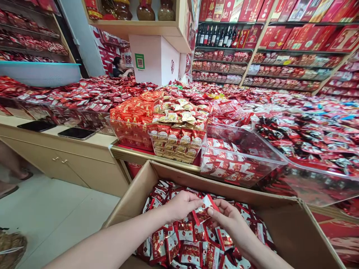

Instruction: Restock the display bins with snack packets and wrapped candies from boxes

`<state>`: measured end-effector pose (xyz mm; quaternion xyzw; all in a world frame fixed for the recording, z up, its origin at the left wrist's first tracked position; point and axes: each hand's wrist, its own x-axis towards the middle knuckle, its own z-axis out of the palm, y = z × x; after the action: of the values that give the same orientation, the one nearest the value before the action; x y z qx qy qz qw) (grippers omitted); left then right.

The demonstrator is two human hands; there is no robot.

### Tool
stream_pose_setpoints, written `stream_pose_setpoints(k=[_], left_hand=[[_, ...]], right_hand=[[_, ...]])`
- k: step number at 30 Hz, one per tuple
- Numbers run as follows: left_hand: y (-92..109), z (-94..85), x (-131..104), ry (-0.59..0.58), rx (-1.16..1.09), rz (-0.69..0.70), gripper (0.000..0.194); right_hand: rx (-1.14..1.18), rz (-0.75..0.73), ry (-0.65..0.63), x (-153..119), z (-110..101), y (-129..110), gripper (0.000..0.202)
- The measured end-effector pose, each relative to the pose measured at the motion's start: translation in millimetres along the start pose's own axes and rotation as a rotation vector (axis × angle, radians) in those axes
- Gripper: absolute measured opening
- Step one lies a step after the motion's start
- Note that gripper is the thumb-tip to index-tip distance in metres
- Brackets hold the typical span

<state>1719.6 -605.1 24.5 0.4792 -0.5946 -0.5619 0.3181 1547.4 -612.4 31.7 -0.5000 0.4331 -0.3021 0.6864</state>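
Note:
Both hands are over an open cardboard box (283,220) full of red-and-white wrapped packets (185,231). My left hand (183,204) is closed on the left side of one red-and-white packet (205,210). From the right, my right hand (227,215) pinches the same packet between thumb and fingers. The packet lies tilted between the two hands, above the others. Just behind the box stands a clear bin (260,162), partly filled with neatly stacked red-and-white packets (227,158).
Left of that bin are clear bins heaped with durian packets (179,130) and red packets (131,116). Two dark tablets (76,133) lie on the wooden counter (102,144). A blue basket (40,73) is at the far left. A person (120,67) is in the background.

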Motion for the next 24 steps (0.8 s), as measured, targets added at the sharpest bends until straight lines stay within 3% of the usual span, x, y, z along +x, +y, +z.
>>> stream_pose_setpoints(k=[6,17,24], left_hand=[[8.0,-1.6,-1.1,-0.021,0.006,0.004,0.042],[-1.6,-7.8,-2.8,-0.075,0.145,0.025,0.032],[2.9,-6.5,-4.6,-0.104,0.129,0.038,0.034]], right_hand=[[0.001,-0.075,0.029,-1.6,-1.0,-4.0,0.028],[0.068,0.019,0.049,-1.1,-1.3,2.2,0.028],[0.016,-0.041,0.007,-4.3,1.8,-4.0,0.029]])
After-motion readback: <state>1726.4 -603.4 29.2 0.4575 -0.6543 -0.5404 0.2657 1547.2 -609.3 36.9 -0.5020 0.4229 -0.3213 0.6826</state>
